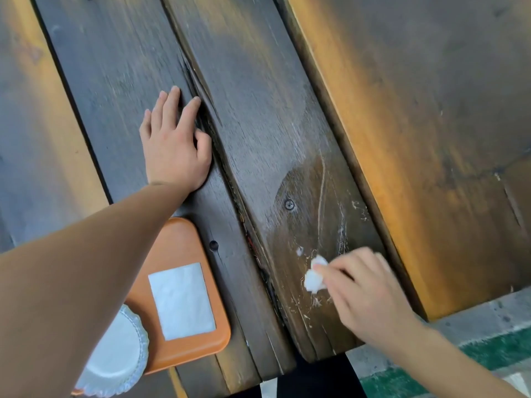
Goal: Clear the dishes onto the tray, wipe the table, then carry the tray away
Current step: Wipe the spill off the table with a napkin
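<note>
An orange tray [184, 239] lies on the dark plank table [258, 124] at the lower left. On it rest a flat white napkin [181, 300] and a white plate [115, 357] with a scalloped rim, partly hidden by my left forearm. My left hand [175, 145] lies flat on the planks above the tray, fingers apart, holding nothing. My right hand [365, 294] pinches a crumpled white tissue [314, 277] against the wood near the table's front edge. White shreds and wet streaks mark the plank around the tissue.
A deep crack [230, 179] runs between the two middle planks. A screw head [289, 204] sits in the plank above the tissue. Right of the table is a wooden bench [431, 139], and grey and green floor [488, 354] shows below it.
</note>
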{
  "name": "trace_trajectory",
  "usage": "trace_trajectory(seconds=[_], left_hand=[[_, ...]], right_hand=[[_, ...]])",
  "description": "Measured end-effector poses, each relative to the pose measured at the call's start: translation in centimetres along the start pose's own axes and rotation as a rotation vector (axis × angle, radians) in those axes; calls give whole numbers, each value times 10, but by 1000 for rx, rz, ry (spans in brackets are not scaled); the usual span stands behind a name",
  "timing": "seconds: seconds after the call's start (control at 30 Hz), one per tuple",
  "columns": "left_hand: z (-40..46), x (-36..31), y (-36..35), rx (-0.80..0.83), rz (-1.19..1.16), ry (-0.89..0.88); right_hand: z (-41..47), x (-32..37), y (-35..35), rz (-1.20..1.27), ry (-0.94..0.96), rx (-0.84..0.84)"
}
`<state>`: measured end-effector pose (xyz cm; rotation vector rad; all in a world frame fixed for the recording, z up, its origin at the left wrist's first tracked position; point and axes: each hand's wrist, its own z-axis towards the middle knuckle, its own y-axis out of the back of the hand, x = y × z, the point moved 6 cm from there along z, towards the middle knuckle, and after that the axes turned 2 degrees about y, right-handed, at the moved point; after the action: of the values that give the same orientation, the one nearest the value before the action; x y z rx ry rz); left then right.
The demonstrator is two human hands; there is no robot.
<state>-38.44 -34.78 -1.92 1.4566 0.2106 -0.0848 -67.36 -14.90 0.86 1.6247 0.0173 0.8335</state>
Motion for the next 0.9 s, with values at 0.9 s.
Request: trace_trajectory(seconds=[0.9], left_hand=[[1, 3, 0, 1, -15, -13]], right_hand=[[113, -8, 3, -205, -35, 186]])
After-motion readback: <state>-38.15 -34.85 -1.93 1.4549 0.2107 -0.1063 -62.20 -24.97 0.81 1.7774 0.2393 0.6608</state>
